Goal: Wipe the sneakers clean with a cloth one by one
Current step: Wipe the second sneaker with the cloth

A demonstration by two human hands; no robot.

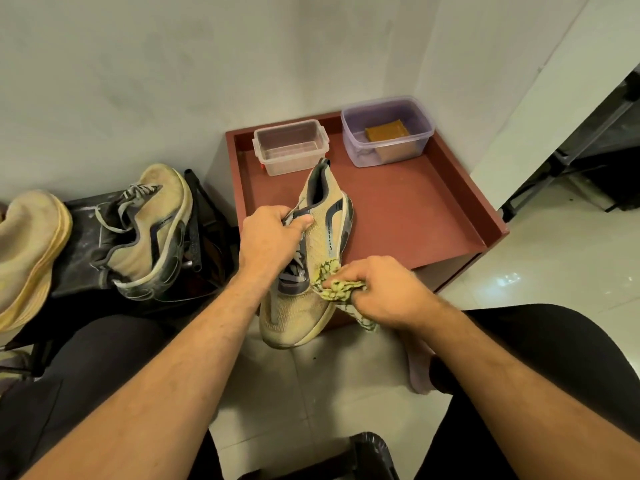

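Your left hand (268,233) grips the sneaker (308,258) by its laces, over the red tray (415,216). Your right hand (384,289) squeezes the cloth (334,284) against the sneaker's side.

At frame centre your left hand (273,233) and right hand (384,292) flank the sneaker (311,271); two containers (291,147) (386,131) sit on the table (415,209) behind; another sneaker (149,230) lies left.

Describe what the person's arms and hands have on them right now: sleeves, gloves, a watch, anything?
Nothing worn shows on either. The left hand and right hand are bare: no gloves, no rings visible on the fingers. Both forearms are bare, with no watch, band or sleeve in view.
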